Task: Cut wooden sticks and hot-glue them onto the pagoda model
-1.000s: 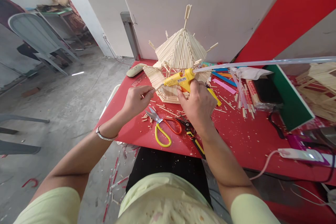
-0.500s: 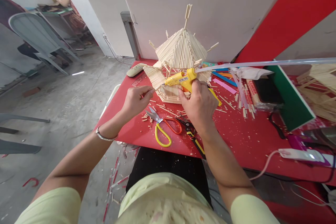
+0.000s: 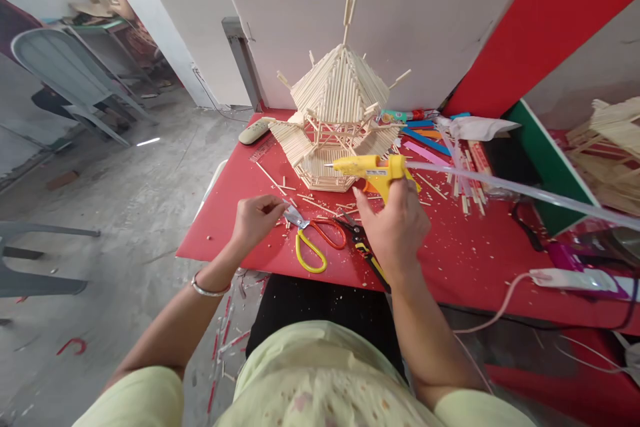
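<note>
My right hand (image 3: 397, 220) is wrapped round the handle of a yellow hot glue gun (image 3: 367, 165), its nozzle pointing left. A long clear glue stick (image 3: 505, 185) runs out of the gun's back end. My left hand (image 3: 257, 219) is pinched closed above the table's left part; whatever its fingertips hold is too small to make out. Behind the gun stands a pagoda-like model (image 3: 340, 90) built of thin wooden sticks, with a pointed roof. Between my hands lie scissors (image 3: 311, 253) with one yellow and one red handle, beside black-and-yellow pliers (image 3: 369, 255).
Stick offcuts are scattered over the red table (image 3: 465, 280). A computer mouse (image 3: 254, 131) lies at the back left. Bundled sticks (image 3: 467, 180), a green board (image 3: 550, 167) and a white power strip (image 3: 573, 278) with cables are on the right. White panels (image 3: 400, 20) stand behind.
The glue gun has moved right and nearer to me, away from my left hand. My left hand has drawn back, down and slightly left, still pinched.
</note>
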Motion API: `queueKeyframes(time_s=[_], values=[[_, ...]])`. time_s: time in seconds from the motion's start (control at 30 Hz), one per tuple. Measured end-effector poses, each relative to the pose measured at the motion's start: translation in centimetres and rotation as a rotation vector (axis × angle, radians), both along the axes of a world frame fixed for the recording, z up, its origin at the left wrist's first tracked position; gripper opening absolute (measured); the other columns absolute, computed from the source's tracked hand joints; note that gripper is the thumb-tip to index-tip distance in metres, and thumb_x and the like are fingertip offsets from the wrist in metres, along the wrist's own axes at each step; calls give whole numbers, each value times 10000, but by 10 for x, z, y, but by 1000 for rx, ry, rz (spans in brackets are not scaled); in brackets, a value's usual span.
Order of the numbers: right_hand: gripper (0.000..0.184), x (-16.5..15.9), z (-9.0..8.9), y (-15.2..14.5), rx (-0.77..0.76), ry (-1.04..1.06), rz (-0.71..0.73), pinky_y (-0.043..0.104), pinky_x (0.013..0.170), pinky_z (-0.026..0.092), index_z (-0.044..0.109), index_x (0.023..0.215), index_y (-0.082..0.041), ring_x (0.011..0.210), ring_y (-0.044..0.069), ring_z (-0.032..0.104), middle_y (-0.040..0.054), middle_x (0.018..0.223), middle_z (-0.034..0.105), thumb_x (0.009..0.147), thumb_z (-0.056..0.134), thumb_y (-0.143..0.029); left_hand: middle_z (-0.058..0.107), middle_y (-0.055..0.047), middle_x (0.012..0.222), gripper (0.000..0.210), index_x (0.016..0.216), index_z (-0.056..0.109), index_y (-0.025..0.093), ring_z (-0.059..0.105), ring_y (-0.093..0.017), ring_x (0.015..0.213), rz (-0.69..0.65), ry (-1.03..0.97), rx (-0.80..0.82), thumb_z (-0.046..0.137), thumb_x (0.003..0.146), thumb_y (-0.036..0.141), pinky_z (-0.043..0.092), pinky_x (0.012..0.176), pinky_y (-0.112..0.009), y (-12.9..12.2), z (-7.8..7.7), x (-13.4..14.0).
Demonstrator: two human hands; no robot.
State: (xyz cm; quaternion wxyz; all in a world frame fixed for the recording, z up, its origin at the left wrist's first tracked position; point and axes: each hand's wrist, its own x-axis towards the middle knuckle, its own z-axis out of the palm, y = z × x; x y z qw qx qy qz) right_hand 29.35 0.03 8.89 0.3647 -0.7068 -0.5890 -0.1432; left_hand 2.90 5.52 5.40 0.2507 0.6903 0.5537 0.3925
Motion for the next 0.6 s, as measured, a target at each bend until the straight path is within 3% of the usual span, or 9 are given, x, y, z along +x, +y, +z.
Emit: queueKeyframes(time_s=[0.17,0.23,0.3,0.37,0.43,0.6], values=[[504,22,-24,-43,-139,89,-174,423,722,510,581,1262,-116,951,341,653,208,1085,673,919,595,-485,464,34,501,455,602,466,204,413,-103,491,67,-116,-69,506,981,451,341,511,-237,-24,-19,27],[417,33,-30,-54,-204,122,-201,414,726,495,594,1220,-130,926,326,647,188,1057,674,905,579,-402,450,24,524,500,560,432,200,410,-105,517,86,-157,-13,539,965,474,354,528,-242,-24,-18,38],[382,44,-36,-62,-240,149,-217,413,740,478,594,1197,-129,913,317,638,185,1049,673,887,552,-347,504,14,618,432,591,491,192,448,-107,595,178,-209,134,652,898,450,389,576,-235,-17,-14,47],[370,56,-44,-68,-264,173,-224,411,747,461,593,1174,-124,894,311,628,187,1035,674,872,530,-329,574,14,734,228,804,650,198,481,-100,639,248,-298,185,720,837,413,416,604,-221,-7,-8,52],[354,67,-53,-73,-301,201,-221,405,744,445,595,1149,-130,866,303,619,182,1014,677,862,514,-320,576,26,772,251,971,701,201,478,-85,628,240,-415,193,746,805,384,430,618,-217,4,-1,56],[322,81,-61,-84,-419,298,-157,384,740,430,607,1099,-161,837,282,601,146,963,676,850,504,-338,484,60,642,326,1023,742,179,440,-86,596,233,-505,146,798,736,321,399,595,-227,18,10,61]])
